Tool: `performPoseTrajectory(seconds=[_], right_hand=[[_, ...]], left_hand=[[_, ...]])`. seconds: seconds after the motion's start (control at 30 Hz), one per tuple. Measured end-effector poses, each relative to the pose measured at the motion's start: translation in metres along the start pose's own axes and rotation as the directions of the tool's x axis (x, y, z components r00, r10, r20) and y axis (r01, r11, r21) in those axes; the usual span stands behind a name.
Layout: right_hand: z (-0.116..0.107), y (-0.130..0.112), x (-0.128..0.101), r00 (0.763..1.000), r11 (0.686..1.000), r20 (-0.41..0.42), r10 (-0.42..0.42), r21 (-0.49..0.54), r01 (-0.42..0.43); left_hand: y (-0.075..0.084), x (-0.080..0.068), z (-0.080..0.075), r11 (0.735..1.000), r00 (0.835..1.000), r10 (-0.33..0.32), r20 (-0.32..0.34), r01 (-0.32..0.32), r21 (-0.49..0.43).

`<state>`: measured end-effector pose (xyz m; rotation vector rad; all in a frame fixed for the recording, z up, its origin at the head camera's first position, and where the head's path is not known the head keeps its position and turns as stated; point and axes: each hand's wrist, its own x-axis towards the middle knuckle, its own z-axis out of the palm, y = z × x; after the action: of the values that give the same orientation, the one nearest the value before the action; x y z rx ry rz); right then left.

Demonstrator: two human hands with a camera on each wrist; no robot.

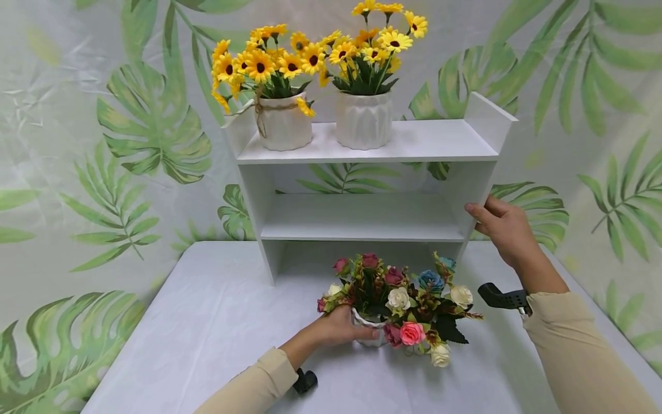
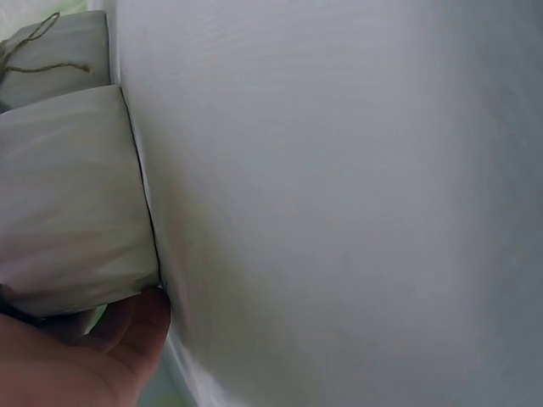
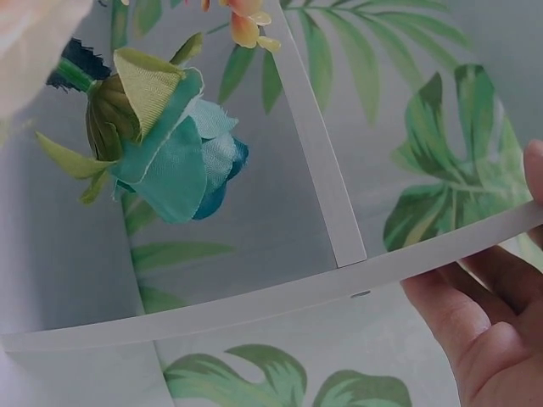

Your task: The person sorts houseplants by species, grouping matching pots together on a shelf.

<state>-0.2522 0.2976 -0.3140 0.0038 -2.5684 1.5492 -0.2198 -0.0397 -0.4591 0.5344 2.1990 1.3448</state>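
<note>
My left hand (image 1: 336, 329) holds a white flowerpot (image 1: 369, 336) of mixed artificial roses (image 1: 394, 276) low at the table, thumb across its front. Seen from the left wrist, fingers (image 2: 140, 339) touch the pot's side, and a second pot tied with twine (image 2: 59, 66) sits beyond it. Roses mostly hide that second pot in the head view. With my right hand (image 1: 509, 233) I pinch the right side panel (image 1: 473, 198) of a white shelf (image 1: 362, 217), thumb inside and fingers outside. A blue rose (image 3: 174, 157) hangs before the shelf in the right wrist view.
On the shelf's top board (image 1: 429, 135) stand two white pots of yellow daisies, a twine-tied one (image 1: 284, 123) and a plain one (image 1: 364, 121). The shelf stands on a white-covered table (image 1: 207, 322), before a leaf-print curtain (image 1: 160, 126).
</note>
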Motion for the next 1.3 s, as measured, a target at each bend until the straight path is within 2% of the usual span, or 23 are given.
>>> performPoseTrajectory(seconds=[0.2,0.5,0.67,0.77,0.83,0.97,1.13,1.23,1.3], right_hand=[[0.001,0.0,-0.001,1.0,1.0,0.0,0.005,0.001,-0.005],[0.002,0.003,0.001,1.0,1.0,0.005,-0.007,-0.001,0.007],[0.002,0.002,0.001,1.0,1.0,0.006,-0.006,-0.012,0.007],[0.002,0.001,0.002,1.0,1.0,0.0,0.0,-0.017,0.0],[0.002,0.0,0.002,1.0,1.0,-0.002,0.004,-0.017,-0.004],[0.002,-0.002,0.002,1.0,1.0,-0.001,0.006,-0.024,-0.006],[0.0,-0.001,0.001,1.0,1.0,0.003,0.013,-0.024,-0.012],[0.0,0.001,0.0,1.0,0.999,-0.003,0.022,-0.037,-0.022],[0.0,0.001,0.0,1.0,0.999,-0.009,0.023,-0.044,-0.023]], left_hand=[[0.0,-0.001,0.002,1.0,1.0,-0.018,-0.015,0.018,-0.007],[-0.002,-0.003,0.004,0.998,0.995,-0.057,-0.078,0.059,0.021],[-0.001,-0.003,0.004,0.993,0.992,-0.088,-0.087,0.094,0.073],[-0.001,-0.002,0.004,0.993,0.993,-0.08,-0.087,0.087,0.084],[-0.001,-0.001,0.002,0.995,0.994,-0.042,-0.097,0.051,0.091],[-0.002,-0.003,-0.007,0.994,0.992,0.014,-0.127,0.0,0.11],[-0.001,-0.012,-0.03,0.994,0.986,0.07,-0.154,-0.057,0.089],[0.0,-0.019,-0.044,0.994,0.979,0.092,-0.183,-0.078,0.08],[0.001,-0.024,-0.053,0.994,0.974,0.086,-0.207,-0.07,0.085]])
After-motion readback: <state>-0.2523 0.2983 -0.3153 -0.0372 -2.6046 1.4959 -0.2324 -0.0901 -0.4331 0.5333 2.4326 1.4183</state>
